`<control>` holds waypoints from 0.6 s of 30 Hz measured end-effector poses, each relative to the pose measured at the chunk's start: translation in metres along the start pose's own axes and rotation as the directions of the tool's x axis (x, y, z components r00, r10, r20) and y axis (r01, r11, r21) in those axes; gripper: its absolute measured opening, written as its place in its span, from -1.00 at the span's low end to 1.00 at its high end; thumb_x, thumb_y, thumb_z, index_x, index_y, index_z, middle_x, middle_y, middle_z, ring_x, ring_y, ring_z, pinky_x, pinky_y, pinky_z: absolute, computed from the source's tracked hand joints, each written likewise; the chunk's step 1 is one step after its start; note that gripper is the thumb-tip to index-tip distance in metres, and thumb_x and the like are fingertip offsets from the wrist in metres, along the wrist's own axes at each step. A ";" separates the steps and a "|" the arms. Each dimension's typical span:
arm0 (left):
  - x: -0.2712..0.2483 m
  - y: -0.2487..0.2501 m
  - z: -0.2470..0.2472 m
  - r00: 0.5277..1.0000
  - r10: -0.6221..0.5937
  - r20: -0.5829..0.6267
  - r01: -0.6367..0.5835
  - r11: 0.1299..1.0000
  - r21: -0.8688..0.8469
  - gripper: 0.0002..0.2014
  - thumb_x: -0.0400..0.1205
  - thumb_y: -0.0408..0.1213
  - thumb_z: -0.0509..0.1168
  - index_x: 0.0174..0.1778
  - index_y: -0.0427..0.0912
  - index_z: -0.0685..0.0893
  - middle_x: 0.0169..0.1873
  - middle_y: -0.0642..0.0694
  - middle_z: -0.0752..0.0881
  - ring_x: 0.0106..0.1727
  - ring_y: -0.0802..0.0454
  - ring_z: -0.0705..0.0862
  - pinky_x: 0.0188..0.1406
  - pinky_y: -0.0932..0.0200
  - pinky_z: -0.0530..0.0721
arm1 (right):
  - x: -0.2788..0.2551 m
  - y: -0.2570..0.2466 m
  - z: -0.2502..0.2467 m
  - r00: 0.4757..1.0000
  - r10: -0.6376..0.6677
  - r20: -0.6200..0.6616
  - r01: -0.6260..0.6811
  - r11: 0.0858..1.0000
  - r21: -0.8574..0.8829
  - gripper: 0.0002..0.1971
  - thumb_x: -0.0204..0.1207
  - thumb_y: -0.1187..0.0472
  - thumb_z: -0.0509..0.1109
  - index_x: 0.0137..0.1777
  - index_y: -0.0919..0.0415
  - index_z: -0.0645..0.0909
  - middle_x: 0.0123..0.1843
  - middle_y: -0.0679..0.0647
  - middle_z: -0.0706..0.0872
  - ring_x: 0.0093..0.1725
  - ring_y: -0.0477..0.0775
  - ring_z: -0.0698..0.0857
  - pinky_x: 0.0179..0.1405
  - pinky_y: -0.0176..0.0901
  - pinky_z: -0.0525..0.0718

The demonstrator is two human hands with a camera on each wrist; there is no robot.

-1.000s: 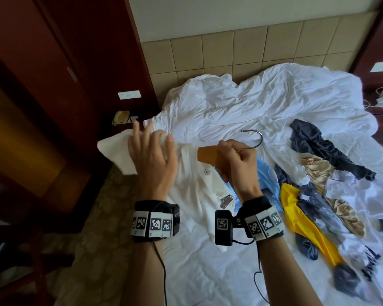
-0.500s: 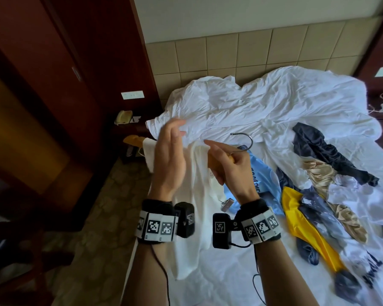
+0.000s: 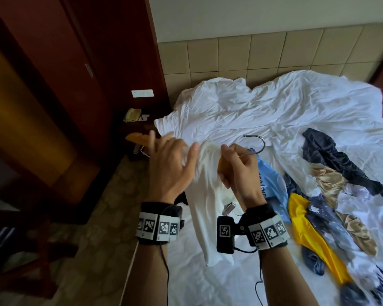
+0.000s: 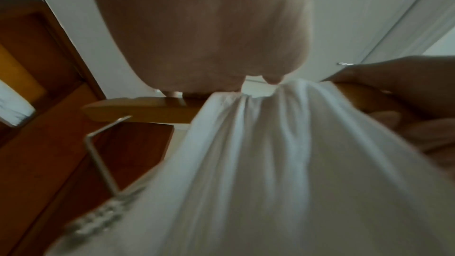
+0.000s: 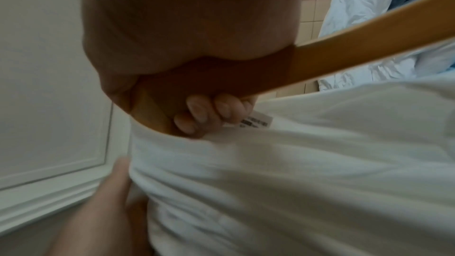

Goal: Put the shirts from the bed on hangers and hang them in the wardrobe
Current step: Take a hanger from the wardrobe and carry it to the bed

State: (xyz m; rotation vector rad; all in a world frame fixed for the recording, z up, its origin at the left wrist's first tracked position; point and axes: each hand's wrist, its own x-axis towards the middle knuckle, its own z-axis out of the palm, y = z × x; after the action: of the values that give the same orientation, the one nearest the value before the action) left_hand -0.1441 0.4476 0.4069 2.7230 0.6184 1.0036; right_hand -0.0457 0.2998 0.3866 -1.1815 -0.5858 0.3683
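At nine o'clock stands the dark wardrobe (image 3: pixel 53 85). The left hand (image 3: pixel 170 166), fingers loose and spread, touches the white shirt (image 3: pixel 210 206) bunched on the wooden hanger (image 4: pixel 147 109), whose long axis runs nine to three. The right hand (image 3: pixel 241 171) grips the hanger's middle. The bare left end lies nearest the left hand. The shirt's tag (image 5: pixel 256 122) is unreadable. More clothes lie on the bed (image 3: pixel 296 111) at three

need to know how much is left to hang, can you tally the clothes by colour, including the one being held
white: 1, the shirt on the wooden hanger gripped by the right hand
light blue: 1
yellow: 1
beige satin: 1
dark navy: 1
patterned white and navy: 1, possibly more; the heap is tangled
total: 6
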 end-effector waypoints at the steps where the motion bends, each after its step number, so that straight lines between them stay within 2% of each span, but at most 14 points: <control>1: -0.001 0.009 0.004 0.999 0.039 0.017 -0.038 0.999 -0.035 -0.29 0.82 0.28 -0.22 -0.14 -0.11 0.70 -0.09 -0.02 0.80 0.35 0.02 0.65 0.77 -0.23 0.04 | -0.001 -0.001 0.004 1.000 -0.015 -0.010 0.015 1.000 -0.020 -0.49 0.77 -0.01 0.37 -0.43 0.14 0.44 -0.55 0.29 0.45 -0.59 0.25 0.35 -0.62 -0.03 0.25; 3: -0.002 0.024 0.009 0.994 0.103 0.032 -0.099 0.990 -0.097 -0.31 0.82 0.27 -0.19 -0.09 -0.14 0.69 -0.19 -0.02 0.76 0.08 0.00 0.70 0.66 -0.18 0.31 | -0.002 -0.002 0.009 0.999 -0.026 -0.035 0.024 0.998 -0.058 -0.39 0.84 -0.08 0.27 -0.44 0.25 0.42 -0.59 0.31 0.43 -0.61 0.20 0.36 -0.60 -0.05 0.29; 5: -0.001 0.032 0.010 0.991 0.129 0.046 -0.122 0.983 -0.135 -0.35 0.82 0.28 -0.16 -0.10 -0.13 0.64 -0.25 -0.02 0.73 -0.11 -0.03 0.69 0.33 -0.13 0.56 | -0.004 -0.004 0.010 0.999 0.015 -0.051 -0.019 0.996 -0.084 -0.27 0.86 -0.18 0.18 -0.41 0.42 0.39 -0.60 0.29 0.43 -0.60 0.19 0.40 -0.57 -0.03 0.33; 6: 0.000 0.034 0.009 0.990 0.135 0.050 -0.127 0.982 -0.138 -0.39 0.82 0.27 -0.14 -0.12 -0.13 0.61 -0.28 -0.02 0.71 -0.18 -0.03 0.67 0.16 -0.13 0.60 | -0.005 -0.005 0.009 0.998 0.040 -0.047 -0.044 0.995 -0.091 -0.22 0.85 -0.23 0.14 -0.42 0.44 0.41 -0.59 0.30 0.45 -0.59 0.19 0.41 -0.56 -0.03 0.35; 9: 0.002 0.039 0.006 0.986 0.159 0.041 -0.152 0.979 -0.135 -0.45 0.82 0.22 -0.09 -0.15 -0.13 0.56 -0.32 -0.01 0.67 -0.28 -0.04 0.63 -0.07 -0.11 0.58 | -0.009 -0.012 0.009 0.997 0.069 -0.032 -0.072 0.992 -0.103 -0.18 0.80 -0.37 0.04 -0.46 0.31 0.49 -0.57 0.36 0.48 -0.57 0.21 0.45 -0.53 -0.03 0.39; 12: 0.001 0.047 0.004 0.982 0.185 0.043 -0.176 0.971 -0.161 -0.48 0.83 0.18 -0.10 -0.17 -0.11 0.53 -0.35 0.00 0.64 -0.31 -0.04 0.63 -0.24 -0.05 0.55 | -0.010 -0.008 0.013 0.997 0.078 0.020 -0.077 0.994 -0.072 -0.19 0.63 -0.57 -0.03 -0.39 0.16 0.51 -0.52 0.43 0.47 -0.54 0.22 0.46 -0.48 0.00 0.41; 14: 0.001 0.049 0.003 0.979 0.198 0.051 -0.188 0.971 -0.150 -0.50 0.85 0.16 -0.17 -0.19 -0.04 0.48 -0.40 0.07 0.61 -0.34 -0.02 0.64 -0.30 -0.03 0.54 | -0.009 -0.002 0.014 0.990 0.122 0.064 -0.122 0.992 -0.008 -0.06 0.45 -0.74 -0.02 -0.19 0.24 0.57 -0.47 0.35 0.45 -0.54 0.19 0.41 -0.51 -0.05 0.38; 16: 0.001 0.047 0.001 0.979 0.199 0.034 -0.190 0.966 -0.175 -0.58 0.86 0.10 -0.16 -0.20 0.05 0.41 -0.46 0.12 0.51 -0.42 0.04 0.60 -0.38 0.04 0.47 | -0.008 0.002 0.013 0.979 0.184 0.091 -0.190 0.980 0.059 0.21 0.27 -0.85 0.02 0.17 0.44 0.49 -0.47 0.26 0.41 -0.57 0.14 0.37 -0.55 -0.13 0.35; 17: 0.000 0.045 0.000 0.980 0.198 0.030 -0.189 0.964 -0.186 -0.61 0.86 0.09 -0.11 -0.21 0.05 0.40 -0.48 0.13 0.48 -0.45 0.05 0.56 -0.40 0.04 0.46 | -0.008 0.003 0.013 0.976 0.194 0.098 -0.203 0.975 0.094 0.24 0.22 -0.87 0.04 0.23 0.43 0.46 -0.47 0.23 0.39 -0.57 0.13 0.35 -0.56 -0.15 0.35; 18: 0.000 0.044 0.000 0.979 0.198 0.036 -0.188 0.964 -0.187 -0.60 0.85 0.10 -0.06 -0.22 0.01 0.42 -0.48 0.12 0.49 -0.46 0.06 0.54 -0.42 0.01 0.48 | -0.008 0.003 0.013 0.977 0.181 0.110 -0.195 0.973 0.127 0.17 0.21 -0.86 0.06 0.21 0.33 0.49 -0.46 0.24 0.37 -0.55 0.12 0.34 -0.57 -0.16 0.34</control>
State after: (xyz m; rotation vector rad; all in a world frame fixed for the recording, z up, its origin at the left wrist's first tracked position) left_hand -0.1305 0.4083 0.4202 2.6741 0.2401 0.9711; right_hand -0.0599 0.3065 0.3859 -1.0937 -0.5252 0.6215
